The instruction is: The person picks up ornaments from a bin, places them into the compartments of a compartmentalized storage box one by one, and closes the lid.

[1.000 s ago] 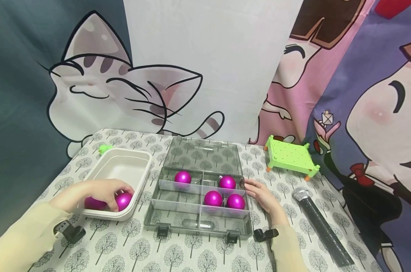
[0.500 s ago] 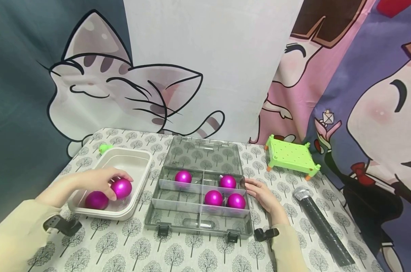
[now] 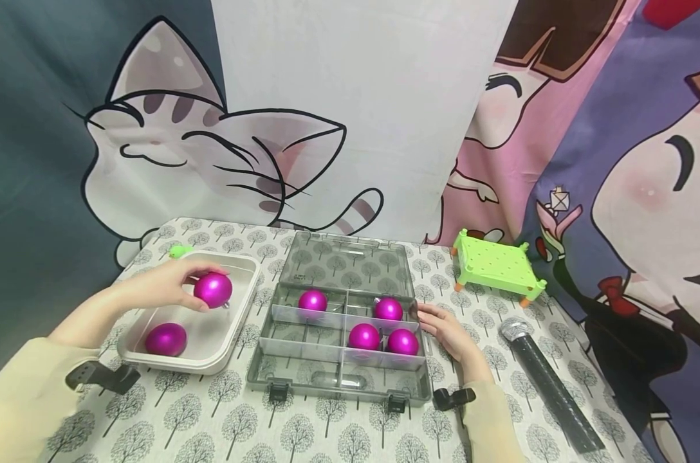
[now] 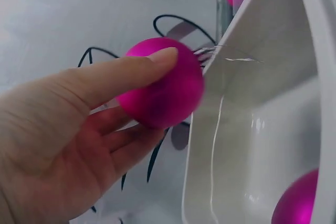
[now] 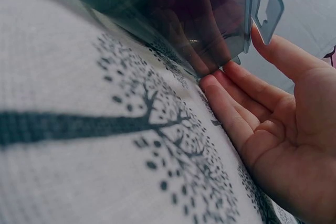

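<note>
My left hand [image 3: 167, 283] pinches a magenta Christmas bauble [image 3: 213, 290] between thumb and fingers, raised over the white plastic tub [image 3: 242, 302]. In the left wrist view the held bauble [image 4: 176, 95] shows a silver cap with a thin wire. A second bauble [image 3: 166, 339] lies in the near part of the tub. In the middle stands an open, see-through grey compartment box [image 3: 294, 386]. One bauble [image 3: 312, 301] sits in its back left compartment, and several more are on its right side. My right hand [image 3: 451, 337] touches the box's right wall, fingertips low against it in the right wrist view.
The box's lid [image 3: 347, 263] lies folded back behind it. At the back right is a green toy bed [image 3: 495, 263] with orange feet. A black microphone [image 3: 549, 386] lies along the right. Behind the tub sits a small green toy [image 3: 180, 251].
My left hand has lifted the bauble up from the tub's floor and slightly away from me. The other bauble in the tub is now uncovered. My right hand stays at the box.
</note>
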